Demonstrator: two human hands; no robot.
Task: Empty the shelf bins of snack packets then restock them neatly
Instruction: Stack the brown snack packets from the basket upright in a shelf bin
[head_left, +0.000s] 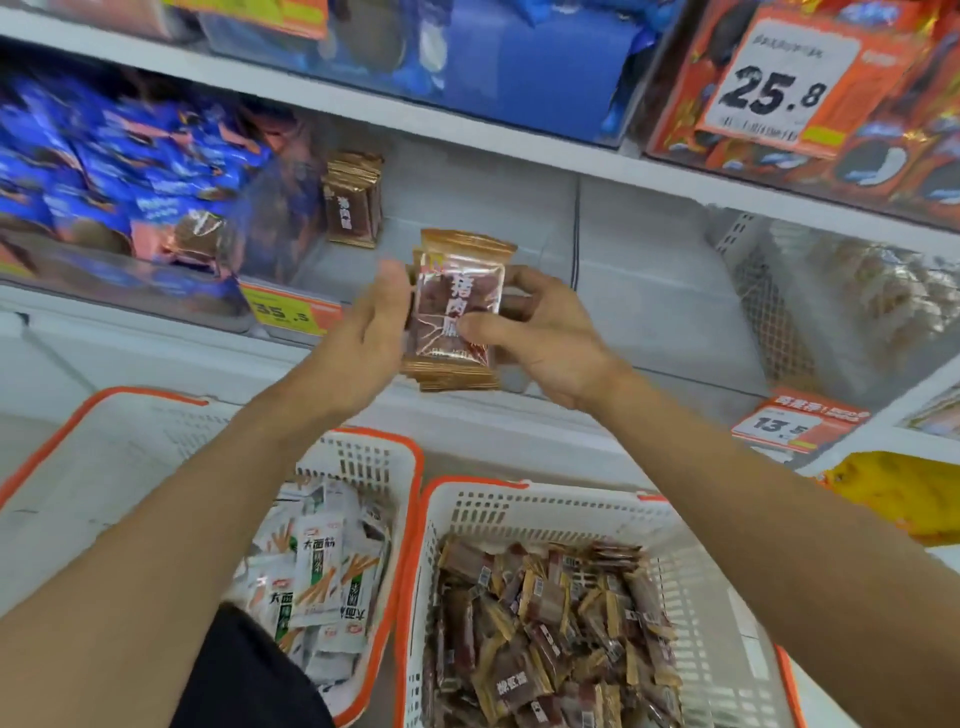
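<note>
Snack packets (456, 312), a brown stack of them, sit squared up between your hands right in front of the clear shelf bin (649, 291). Your right hand (540, 338) grips the stack, thumb curled across its face; your left hand (374, 317) presses flat against its side, fingers straight. Deeper inside that bin, a small upright stack (352, 202) stands at the back left. Below the bin, the right basket (597, 613) holds loose brown packets, and the left basket (332, 561) holds white ones, possibly gluten sticks.
</note>
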